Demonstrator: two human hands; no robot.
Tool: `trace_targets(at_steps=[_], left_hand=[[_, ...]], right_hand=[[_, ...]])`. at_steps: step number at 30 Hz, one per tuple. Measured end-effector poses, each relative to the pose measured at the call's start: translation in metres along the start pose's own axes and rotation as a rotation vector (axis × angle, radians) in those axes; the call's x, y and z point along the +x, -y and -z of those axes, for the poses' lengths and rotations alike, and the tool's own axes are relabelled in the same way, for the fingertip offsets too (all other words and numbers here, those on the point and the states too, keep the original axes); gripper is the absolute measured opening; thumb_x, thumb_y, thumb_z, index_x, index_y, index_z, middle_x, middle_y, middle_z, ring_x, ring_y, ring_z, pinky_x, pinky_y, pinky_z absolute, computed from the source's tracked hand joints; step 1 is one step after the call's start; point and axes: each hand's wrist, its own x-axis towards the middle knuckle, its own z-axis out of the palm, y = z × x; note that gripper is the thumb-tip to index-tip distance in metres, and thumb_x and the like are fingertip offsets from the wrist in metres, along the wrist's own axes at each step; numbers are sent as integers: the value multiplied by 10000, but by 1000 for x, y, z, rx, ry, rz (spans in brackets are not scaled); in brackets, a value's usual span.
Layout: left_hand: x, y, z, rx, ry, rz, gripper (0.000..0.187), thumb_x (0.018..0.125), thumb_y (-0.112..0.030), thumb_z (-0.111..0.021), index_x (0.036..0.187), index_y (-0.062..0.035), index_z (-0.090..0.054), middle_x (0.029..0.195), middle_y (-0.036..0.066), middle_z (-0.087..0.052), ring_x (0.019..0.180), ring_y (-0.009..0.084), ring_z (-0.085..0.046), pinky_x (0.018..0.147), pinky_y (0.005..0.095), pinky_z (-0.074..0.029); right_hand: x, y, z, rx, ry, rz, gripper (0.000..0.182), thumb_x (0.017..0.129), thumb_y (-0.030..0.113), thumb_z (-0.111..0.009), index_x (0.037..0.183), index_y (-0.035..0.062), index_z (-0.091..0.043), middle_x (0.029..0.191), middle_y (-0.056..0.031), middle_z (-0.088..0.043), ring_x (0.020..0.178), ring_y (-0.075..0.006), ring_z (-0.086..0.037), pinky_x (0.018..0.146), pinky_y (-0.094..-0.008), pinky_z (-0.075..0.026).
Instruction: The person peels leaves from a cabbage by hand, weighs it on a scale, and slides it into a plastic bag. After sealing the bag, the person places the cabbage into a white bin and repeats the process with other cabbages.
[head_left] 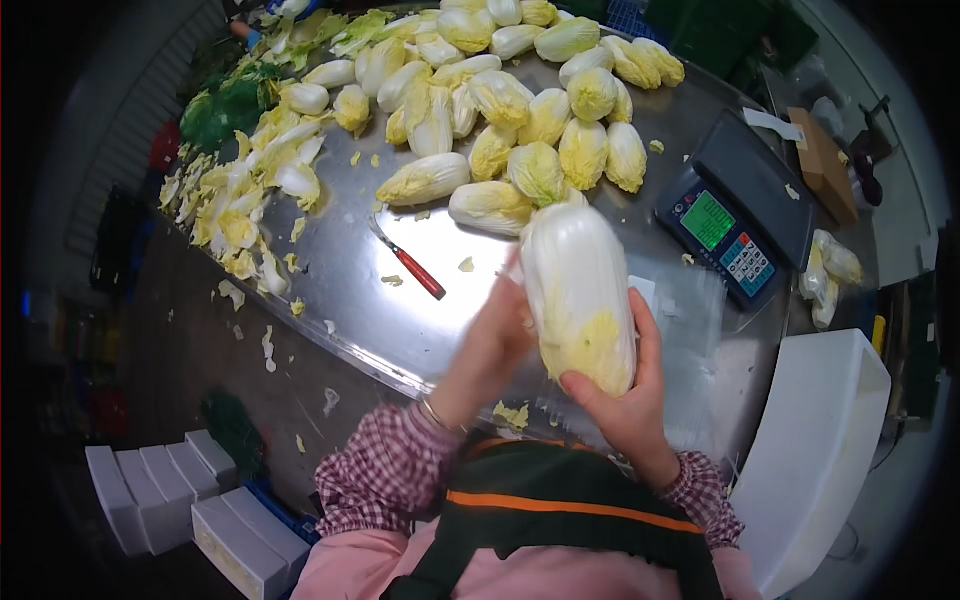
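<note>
A large napa cabbage (578,290), white with yellow leaf tips, is held above the near part of the steel table. My right hand (625,400) grips its lower end, thumb in front and fingers along the right side. My left hand (500,335) is at the cabbage's left side, blurred, its fingertips partly hidden behind it. On the table to the left lies a hooked knife (416,273) with a red handle. Clear plastic bags (685,350) lie flat beneath and to the right of my right hand.
Several napa cabbages (500,98) are heaped at the back of the steel table (340,260). Trimmed leaves (235,215) pile up at the left. A digital scale (735,225) stands on the right, with a white foam box (815,450) nearer me. White foam boxes (160,490) sit lower left.
</note>
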Motion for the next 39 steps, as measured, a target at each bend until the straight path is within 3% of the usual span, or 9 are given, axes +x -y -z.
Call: trace_targets(at_steps=[5,9,11,16,20,25,29,31,39], left_hand=[[-16,-17,-20,-172,271,222,666,916,-334,-482,1410,-36,-149,1410,112,-285,1286,214,-321,1051,366,-277],[-15,-8,-40,316,351,-88,677,914,-230,-479,1408,25,-93,1436,179,-211,1305,276,-263,1064,346,-199],[-23,-15,-46,1339,175,-743,689,890,-207,-500,1407,22,-107,1437,229,-187,1291,359,-266,1061,414,-180],[-33,2,-60,1382,227,-855,462,808,-137,-603,1240,-15,-492,1259,135,-473,1118,316,-412,936,412,-297],[-29,0,-67,1426,214,-1005,412,769,-61,-640,1171,-27,-551,1125,134,-539,1029,288,-474,891,359,-372],[-26,-13,-74,968,242,-565,246,739,-53,-684,972,-28,-611,883,75,-588,822,192,-548,741,282,-441],[-24,-36,-73,1054,358,-428,187,754,-64,-682,922,-22,-611,856,62,-595,842,178,-553,760,286,-439],[-24,-41,-70,1079,565,-462,190,753,-68,-691,918,-18,-610,845,52,-597,856,184,-553,771,287,-439],[-19,-36,-82,1206,470,-924,453,694,-73,-736,1126,-53,-601,882,51,-605,864,218,-556,786,308,-449]], right_hand=[[18,7,24,517,-61,-58,717,819,274,-634,1361,7,-249,1314,-131,-330,1218,-240,-369,1000,-359,-349],[18,-8,30,813,133,-310,715,835,422,-587,1357,37,-285,1325,-144,-421,1209,-261,-434,1020,-404,-358],[12,-2,30,820,22,-266,709,834,412,-593,1349,26,-294,1309,-145,-438,1195,-264,-448,1020,-408,-361],[9,9,40,752,-155,-56,694,831,367,-612,1327,-7,-303,1282,-156,-457,1163,-269,-478,1002,-404,-384],[7,22,38,550,-287,104,688,811,339,-643,1296,-25,-319,1223,-156,-485,1111,-264,-513,960,-383,-422],[3,24,41,469,-369,150,702,789,324,-672,1285,-29,-323,1202,-151,-491,1088,-258,-524,941,-377,-433],[1,25,43,478,-324,158,693,797,313,-664,1292,-27,-317,1213,-149,-484,1104,-261,-514,949,-388,-427],[1,28,42,506,-318,159,689,800,308,-661,1294,-24,-316,1217,-148,-482,1111,-261,-508,953,-391,-425],[1,35,42,505,-288,203,707,796,294,-667,1311,-17,-295,1232,-143,-470,1121,-259,-500,962,-391,-415]])
